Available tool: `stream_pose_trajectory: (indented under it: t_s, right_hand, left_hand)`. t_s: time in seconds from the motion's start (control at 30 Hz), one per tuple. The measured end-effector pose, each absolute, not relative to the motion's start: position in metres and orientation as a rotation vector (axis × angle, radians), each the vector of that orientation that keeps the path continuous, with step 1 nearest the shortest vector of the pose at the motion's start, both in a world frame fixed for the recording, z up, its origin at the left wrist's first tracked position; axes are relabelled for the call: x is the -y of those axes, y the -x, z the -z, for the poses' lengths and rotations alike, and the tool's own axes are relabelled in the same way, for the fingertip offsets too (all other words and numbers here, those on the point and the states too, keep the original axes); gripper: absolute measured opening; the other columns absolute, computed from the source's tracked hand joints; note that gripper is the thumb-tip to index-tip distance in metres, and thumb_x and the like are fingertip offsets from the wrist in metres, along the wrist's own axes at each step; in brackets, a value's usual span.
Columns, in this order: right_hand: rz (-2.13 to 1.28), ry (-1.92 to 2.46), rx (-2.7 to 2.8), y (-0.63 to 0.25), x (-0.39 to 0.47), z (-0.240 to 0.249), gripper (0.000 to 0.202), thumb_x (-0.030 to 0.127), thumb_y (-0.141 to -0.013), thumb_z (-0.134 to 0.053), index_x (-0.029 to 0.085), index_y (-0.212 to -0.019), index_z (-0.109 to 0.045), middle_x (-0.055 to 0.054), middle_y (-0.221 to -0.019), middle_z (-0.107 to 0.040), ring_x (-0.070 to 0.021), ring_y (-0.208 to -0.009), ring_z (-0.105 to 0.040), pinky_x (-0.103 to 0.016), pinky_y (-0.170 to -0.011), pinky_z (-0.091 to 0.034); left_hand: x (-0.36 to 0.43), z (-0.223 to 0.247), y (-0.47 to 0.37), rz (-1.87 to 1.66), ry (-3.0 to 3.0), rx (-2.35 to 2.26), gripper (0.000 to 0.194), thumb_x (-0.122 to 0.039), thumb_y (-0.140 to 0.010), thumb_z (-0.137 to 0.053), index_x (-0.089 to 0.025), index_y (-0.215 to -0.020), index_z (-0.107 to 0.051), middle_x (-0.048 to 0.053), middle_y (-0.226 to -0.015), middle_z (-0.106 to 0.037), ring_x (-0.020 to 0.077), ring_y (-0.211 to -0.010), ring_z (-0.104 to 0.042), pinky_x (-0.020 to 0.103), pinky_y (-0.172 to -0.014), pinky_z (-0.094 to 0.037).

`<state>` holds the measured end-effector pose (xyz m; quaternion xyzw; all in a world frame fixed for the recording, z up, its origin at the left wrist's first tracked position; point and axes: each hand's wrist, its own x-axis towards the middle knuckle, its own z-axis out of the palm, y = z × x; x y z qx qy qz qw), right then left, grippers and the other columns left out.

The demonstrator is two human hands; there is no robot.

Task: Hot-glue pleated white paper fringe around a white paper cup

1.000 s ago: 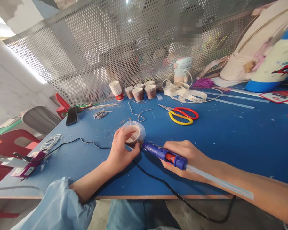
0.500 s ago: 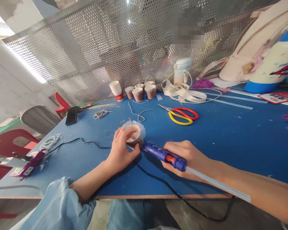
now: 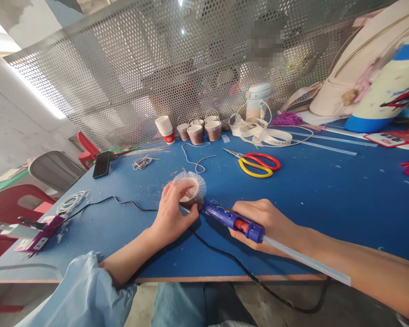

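Observation:
My left hand (image 3: 173, 209) is closed around a small paper cup (image 3: 188, 203) with a brown wrap and a frilly white trim (image 3: 200, 181) round its rim. Its fingers reach over the rim, and the thumb presses the near side. In my right hand (image 3: 255, 218) is a blue hot glue gun (image 3: 225, 215), gripped so that its nozzle points left at the cup's side, by my left thumb. A clear glue stick (image 3: 306, 261) juts from the gun's back end. Whether the nozzle touches the cup, I cannot tell.
Scissors (image 3: 255, 164) with red and yellow handles lie beyond the gun. Several brown-wrapped cups (image 3: 195, 134) and a stack of paper cups (image 3: 164, 129) stand by the perforated metal screen (image 3: 122, 86). A black cord (image 3: 225, 254) crosses the blue table (image 3: 327, 200). A phone (image 3: 102, 164) lies left.
Both hands keep nearly the same place and grip. The glue gun's back end and its glue stick have shifted very slightly left.

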<state>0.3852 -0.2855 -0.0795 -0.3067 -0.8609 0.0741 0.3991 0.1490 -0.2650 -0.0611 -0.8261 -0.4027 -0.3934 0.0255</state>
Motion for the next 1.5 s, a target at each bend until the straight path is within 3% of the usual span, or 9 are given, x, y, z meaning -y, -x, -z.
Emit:
stream_pose_trajectory:
  t_s: [0.77, 1.17, 1.5]
  right_hand:
    - [-0.148, 0.789, 2.178, -0.378, 0.286, 0.079, 0.014, 0.026, -0.080, -0.051, 0.022, -0.069, -0.044, 0.003, -0.056, -0.051, -0.0101, -0.046, -0.041, -0.025, -0.046, -0.027]
    - [-0.124, 0.812, 2.158, -0.383, 0.287, 0.078, 0.013, 0.026, -0.079, -0.053, 0.022, -0.070, -0.046, 0.002, -0.057, -0.052, -0.0108, -0.047, -0.044, -0.025, -0.047, -0.027]
    - [-0.137, 0.814, 2.195, -0.385, 0.288, 0.080, 0.014, 0.025, -0.078, -0.053, 0.022, -0.068, -0.044, 0.003, -0.057, -0.051, -0.0100, -0.046, -0.040, -0.025, -0.046, -0.025]
  left_hand:
    - [0.265, 0.060, -0.149, 1.192, 2.557, 1.228, 0.044, -0.012, -0.076, -0.056, -0.025, -0.116, -0.044, 0.005, -0.105, -0.065, 0.0187, -0.094, -0.064, 0.044, -0.095, -0.049]
    - [0.267, 0.053, -0.148, 1.154, 2.580, 1.157, 0.045, -0.011, -0.074, -0.054, -0.022, -0.117, -0.043, 0.008, -0.109, -0.064, 0.0217, -0.102, -0.062, 0.048, -0.100, -0.044]
    - [0.268, 0.051, -0.143, 1.277, 2.680, 1.361, 0.042, -0.011, -0.074, -0.050, -0.020, -0.115, -0.045, 0.007, -0.102, -0.063, 0.0191, -0.093, -0.062, 0.033, -0.081, -0.051]
